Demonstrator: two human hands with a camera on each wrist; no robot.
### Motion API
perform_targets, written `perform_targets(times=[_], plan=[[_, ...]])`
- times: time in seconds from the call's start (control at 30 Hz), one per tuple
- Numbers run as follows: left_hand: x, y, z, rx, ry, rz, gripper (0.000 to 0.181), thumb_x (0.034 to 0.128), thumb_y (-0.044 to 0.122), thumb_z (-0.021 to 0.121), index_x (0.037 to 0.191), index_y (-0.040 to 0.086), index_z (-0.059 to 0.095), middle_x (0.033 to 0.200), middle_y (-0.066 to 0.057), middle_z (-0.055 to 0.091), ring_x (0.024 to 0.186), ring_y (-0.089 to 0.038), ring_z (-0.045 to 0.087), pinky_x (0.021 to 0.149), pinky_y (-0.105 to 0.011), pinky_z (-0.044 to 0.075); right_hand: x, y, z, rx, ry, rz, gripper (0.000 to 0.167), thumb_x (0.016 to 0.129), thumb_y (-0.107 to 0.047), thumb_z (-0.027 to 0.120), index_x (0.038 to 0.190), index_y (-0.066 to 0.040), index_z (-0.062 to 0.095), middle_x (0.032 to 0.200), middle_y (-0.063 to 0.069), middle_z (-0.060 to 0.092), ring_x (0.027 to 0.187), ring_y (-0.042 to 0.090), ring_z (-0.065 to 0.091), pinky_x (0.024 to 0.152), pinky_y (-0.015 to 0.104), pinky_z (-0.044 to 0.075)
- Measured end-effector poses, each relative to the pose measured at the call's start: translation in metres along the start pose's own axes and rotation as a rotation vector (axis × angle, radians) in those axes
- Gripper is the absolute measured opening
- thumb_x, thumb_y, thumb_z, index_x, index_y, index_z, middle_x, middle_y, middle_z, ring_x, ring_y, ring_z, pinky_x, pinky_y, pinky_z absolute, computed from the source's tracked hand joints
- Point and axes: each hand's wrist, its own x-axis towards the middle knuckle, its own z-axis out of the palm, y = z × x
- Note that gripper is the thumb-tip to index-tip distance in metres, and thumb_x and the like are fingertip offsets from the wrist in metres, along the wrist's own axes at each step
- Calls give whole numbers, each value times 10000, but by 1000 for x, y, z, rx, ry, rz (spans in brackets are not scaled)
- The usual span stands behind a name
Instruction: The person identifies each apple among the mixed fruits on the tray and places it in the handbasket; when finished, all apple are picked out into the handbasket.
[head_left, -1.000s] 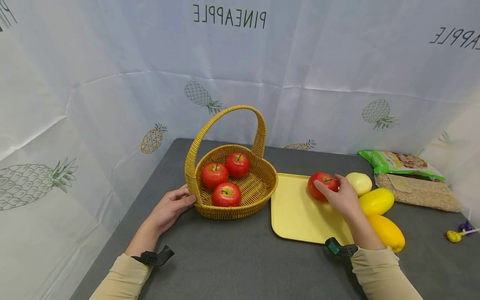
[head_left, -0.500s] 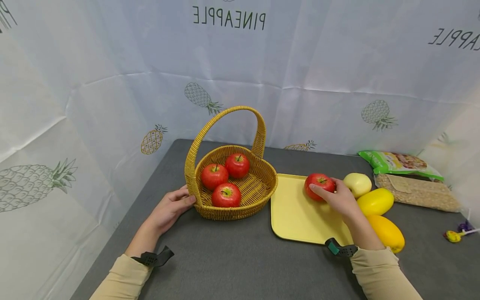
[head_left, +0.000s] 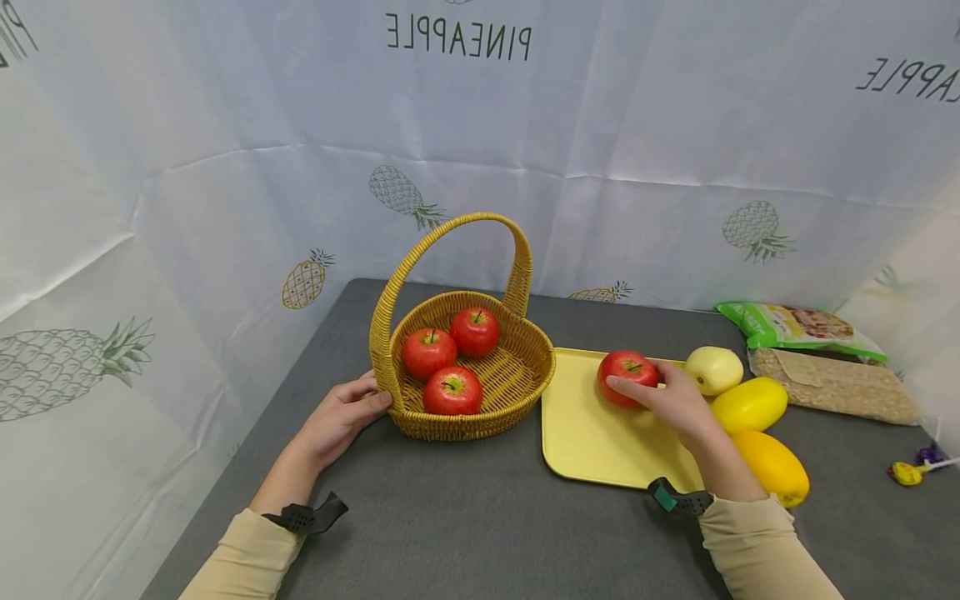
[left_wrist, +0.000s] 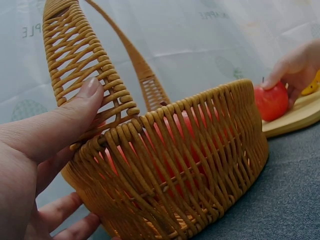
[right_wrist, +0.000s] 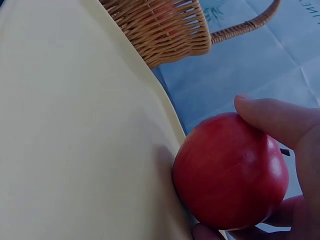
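Observation:
A wicker basket [head_left: 517, 383] with a tall arched handle stands left of centre and holds several red apples, among them a front apple [head_left: 453, 390]. At the basket's left end my left hand [head_left: 341, 421] grips it, with the thumb [left_wrist: 82, 107] on the foot of the handle and fingers against the side. Over a yellow tray [head_left: 592, 442], my right hand [head_left: 678, 404] holds another red apple [head_left: 621, 371] between thumb and fingers. The right wrist view shows that apple [right_wrist: 230, 172] close to the tray's rim; whether it touches the tray I cannot tell.
Right of the tray lie a pale round fruit [head_left: 714, 370], a yellow oblong fruit [head_left: 752, 405] and an orange-yellow fruit [head_left: 774, 467]. Farther right are a green package [head_left: 806, 327], a clear bag of grain-like food [head_left: 836, 385] and lollipops [head_left: 909, 473]. A pineapple-print curtain [head_left: 480, 108] hangs behind.
My right hand has moved a little to the left across the tray with the apple in its grasp. The left hand and the basket have stayed in place.

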Motion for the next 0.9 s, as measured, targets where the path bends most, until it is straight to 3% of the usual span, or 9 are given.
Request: perform_targets(times=[0.33,0.53,0.73,0.9], plan=[[0,0,0,-3,6,-7,202,1046,77,587,1154,95,756,1632,-237,216,1432,-111,306,1042,-287,470,-1,-5,8,31,-39,10,973,878,-598,751,1538,8,372,1445,241,487,1237,367,479,983,447,451],[0,-2,1,-6,8,-10,203,1046,76,587,1171,61,746,1634,-233,219,1440,-122,294,1043,-287,470,-1,-3,9,74,-58,1,889,893,-559,756,1506,-6,426,1400,204,527,1171,314,510,902,364,485],[0,-2,1,-7,10,-2,207,1045,62,583,1171,66,748,1610,-195,285,1408,-107,357,1037,-290,476,0,-4,8,151,-87,4,821,913,-519,754,1469,7,456,1360,177,543,1141,279,523,881,303,514],[0,-2,0,-6,14,3,239,1045,52,577,1224,-70,680,1596,-183,312,1392,-100,383,1035,-288,477,0,-7,8,183,-105,22,860,935,-516,729,1514,23,391,1425,194,493,1175,284,505,920,307,506]])
